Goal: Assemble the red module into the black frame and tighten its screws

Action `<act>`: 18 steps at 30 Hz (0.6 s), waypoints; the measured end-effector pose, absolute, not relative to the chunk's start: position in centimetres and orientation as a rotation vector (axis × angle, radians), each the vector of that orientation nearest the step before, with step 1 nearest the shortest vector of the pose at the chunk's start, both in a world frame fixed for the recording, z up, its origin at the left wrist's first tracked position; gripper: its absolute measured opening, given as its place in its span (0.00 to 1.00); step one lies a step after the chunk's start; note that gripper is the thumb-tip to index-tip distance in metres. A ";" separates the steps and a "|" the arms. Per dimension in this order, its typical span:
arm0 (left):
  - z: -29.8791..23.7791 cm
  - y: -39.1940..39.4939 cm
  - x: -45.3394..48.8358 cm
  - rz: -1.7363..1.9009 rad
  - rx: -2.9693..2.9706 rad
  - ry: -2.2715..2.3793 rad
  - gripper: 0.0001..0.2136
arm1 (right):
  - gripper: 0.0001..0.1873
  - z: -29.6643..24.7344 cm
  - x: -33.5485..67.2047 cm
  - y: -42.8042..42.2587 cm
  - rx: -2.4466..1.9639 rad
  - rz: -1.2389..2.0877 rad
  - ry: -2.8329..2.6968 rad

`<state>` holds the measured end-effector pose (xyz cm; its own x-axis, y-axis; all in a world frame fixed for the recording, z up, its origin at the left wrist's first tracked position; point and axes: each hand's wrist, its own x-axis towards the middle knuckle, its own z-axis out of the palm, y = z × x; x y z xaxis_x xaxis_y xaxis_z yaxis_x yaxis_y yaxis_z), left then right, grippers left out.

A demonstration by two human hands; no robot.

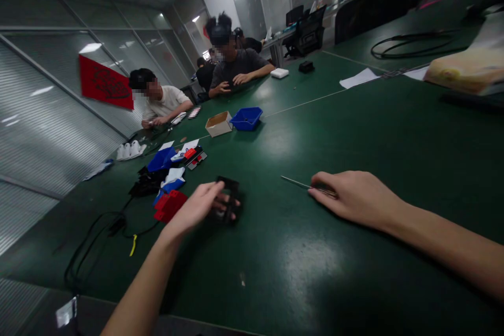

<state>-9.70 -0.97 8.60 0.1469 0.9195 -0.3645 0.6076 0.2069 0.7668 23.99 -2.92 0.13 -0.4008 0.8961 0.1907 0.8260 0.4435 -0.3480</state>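
The left hand [199, 205] holds a black frame [227, 200] on the green table [354, 131]. The right hand [354, 197] lies on a thin metal stick [296, 182] (flat on the table). Red blocks [169, 205] sit just beside the frame.

Open table [354, 131] rightward — parts pile [169, 189] left

Two bare forearms reach in from the bottom edge. The left hand [200, 205] and right hand [354, 198] wear no gloves, rings, watch or visible sleeves.
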 end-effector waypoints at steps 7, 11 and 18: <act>2.5 1.2 -0.7 0.382 1.532 1.341 0.18 | 0.17 1.6 22.7 -4.5 -1.722 -0.014 -2.511; 2.5 0.7 -0.2 0.515 1.772 1.421 0.20 | 0.16 1.9 22.4 -4.7 -1.644 -0.076 -2.529; 7.9 0.2 -10.6 0.534 2.459 2.139 0.22 | 0.13 1.2 22.5 -7.1 -1.421 -0.058 -2.532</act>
<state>-10.59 0.17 7.88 0.1143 0.9324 0.3428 0.9842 -0.1533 0.0888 22.47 -7.10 1.25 -0.5002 0.8364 0.2243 0.8458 0.5274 -0.0808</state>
